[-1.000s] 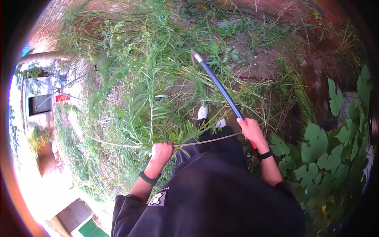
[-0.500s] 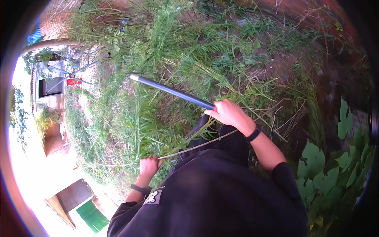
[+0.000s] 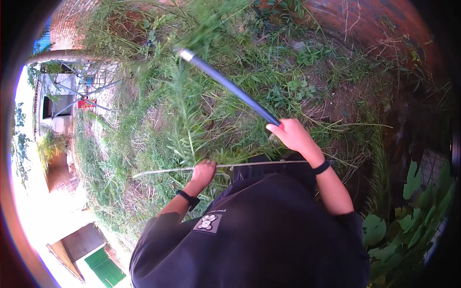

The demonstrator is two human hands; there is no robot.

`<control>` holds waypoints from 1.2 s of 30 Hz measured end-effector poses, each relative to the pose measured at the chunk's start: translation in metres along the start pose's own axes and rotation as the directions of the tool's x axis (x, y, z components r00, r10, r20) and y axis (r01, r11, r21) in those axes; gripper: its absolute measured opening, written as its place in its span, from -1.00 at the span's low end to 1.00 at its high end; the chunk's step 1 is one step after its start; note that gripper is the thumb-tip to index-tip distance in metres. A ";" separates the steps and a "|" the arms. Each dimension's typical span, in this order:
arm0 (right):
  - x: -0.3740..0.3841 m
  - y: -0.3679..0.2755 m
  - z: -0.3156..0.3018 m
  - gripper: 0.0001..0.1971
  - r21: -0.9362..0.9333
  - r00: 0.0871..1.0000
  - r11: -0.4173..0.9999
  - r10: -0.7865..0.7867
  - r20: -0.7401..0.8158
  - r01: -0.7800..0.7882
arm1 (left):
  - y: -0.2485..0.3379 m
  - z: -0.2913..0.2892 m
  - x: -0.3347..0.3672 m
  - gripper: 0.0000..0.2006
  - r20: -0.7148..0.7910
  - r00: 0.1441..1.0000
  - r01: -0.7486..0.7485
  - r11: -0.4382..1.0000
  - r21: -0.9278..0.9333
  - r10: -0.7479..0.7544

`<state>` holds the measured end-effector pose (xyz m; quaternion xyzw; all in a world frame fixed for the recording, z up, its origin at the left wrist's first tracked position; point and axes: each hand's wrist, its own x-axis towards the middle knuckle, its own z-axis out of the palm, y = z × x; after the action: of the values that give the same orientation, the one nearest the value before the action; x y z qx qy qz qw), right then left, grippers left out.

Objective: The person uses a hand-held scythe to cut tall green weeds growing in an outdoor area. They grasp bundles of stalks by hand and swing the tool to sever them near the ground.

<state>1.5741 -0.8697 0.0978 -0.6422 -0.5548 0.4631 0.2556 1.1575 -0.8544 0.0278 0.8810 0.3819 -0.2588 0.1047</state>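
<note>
My right hand is wrapped round the near end of a dark blue tubular handle. The handle slants up and left to a silver collar; whatever lies beyond that collar is blurred among the weeds. Closed around a thin pale stick, my left hand is at the lower left, in front of my body. The stick runs almost level past my dark trousers. Leafy green weed stalks stand right beside the left hand; I cannot tell whether it grips any of them too.
Tall weeds cover much of the ground, with cut or fallen stalks and bare soil to the right. A brick wall borders the far right. Broad-leaved plants grow at the lower right. A metal frame stands at the left.
The handle's far end has swung up and to the right, while my right hand has shifted slightly right. My left hand has moved up and right with the stick, which now lies more level.
</note>
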 end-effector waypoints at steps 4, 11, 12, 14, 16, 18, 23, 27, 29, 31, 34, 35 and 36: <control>-0.011 0.017 -0.016 -0.48 0.234 0.980 0.959 0.184 -0.073 -0.163 | 0.011 -0.019 0.055 -0.76 -0.231 0.965 -0.162 0.973 -0.166 0.121; -0.043 0.037 -0.035 -0.48 0.074 0.975 0.978 0.202 -0.093 -0.195 | 0.008 -0.136 0.142 -0.62 -0.774 0.601 -0.009 0.968 -0.252 -0.196; -0.049 0.037 -0.035 -0.49 0.061 0.970 0.976 0.213 -0.114 -0.207 | -0.003 -0.142 0.163 -0.61 -0.813 0.497 -0.014 0.934 -0.356 -0.303; -0.061 0.034 -0.032 -0.50 0.115 0.972 0.975 0.202 -0.118 -0.188 | -0.036 -0.144 0.202 -0.59 -0.663 0.487 -0.062 0.735 -0.675 -0.568; -0.077 0.037 -0.033 -0.54 0.178 0.956 0.950 0.276 -0.103 -0.255 | -0.035 -0.161 0.233 -0.57 -0.353 0.642 -0.115 0.369 -0.922 -0.680; -0.091 0.028 -0.035 -0.57 0.190 0.954 0.947 0.282 -0.100 -0.260 | -0.048 -0.179 0.254 -0.54 -0.290 0.620 -0.053 0.329 -0.943 -0.729; -0.128 0.023 -0.052 -0.61 0.281 0.920 0.898 0.378 -0.103 -0.338 | 0.005 -0.203 0.254 -0.45 -0.272 0.579 -0.075 0.282 -0.956 -0.768; -0.145 0.028 -0.061 -0.63 0.156 0.944 0.950 0.295 -0.146 -0.272 | -0.006 -0.189 0.201 -0.48 -0.338 0.521 -0.025 0.382 -0.924 -0.784; -0.147 0.021 -0.065 -0.64 0.067 0.974 0.982 0.183 -0.134 -0.176 | -0.037 -0.177 0.159 -0.52 -0.348 0.492 -0.070 0.362 -0.929 -0.798; -0.143 0.020 -0.070 -0.64 0.092 0.979 0.985 0.158 -0.131 -0.147 | -0.049 -0.188 0.116 -0.57 -0.347 0.568 0.037 0.444 -0.895 -0.746; -0.122 -0.001 -0.070 -0.65 0.244 0.987 0.964 0.130 -0.096 -0.103 | -0.064 -0.184 0.054 -0.64 -0.363 0.468 0.011 0.416 -0.909 -0.806; -0.115 -0.007 -0.074 -0.65 0.350 0.983 0.929 0.158 -0.091 -0.117 | -0.059 -0.199 0.029 -0.65 -0.256 0.461 0.049 0.312 -0.949 -0.850; -0.109 -0.011 -0.078 -0.67 0.407 0.987 0.908 0.143 -0.072 -0.102 | -0.059 -0.208 0.002 -0.66 -0.217 0.439 -0.001 0.241 -0.970 -0.872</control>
<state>1.6416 -0.9554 0.1754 -0.6318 -0.3929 0.5497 0.3799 1.1941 -0.7331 0.2028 0.5176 0.7212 0.3601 0.2868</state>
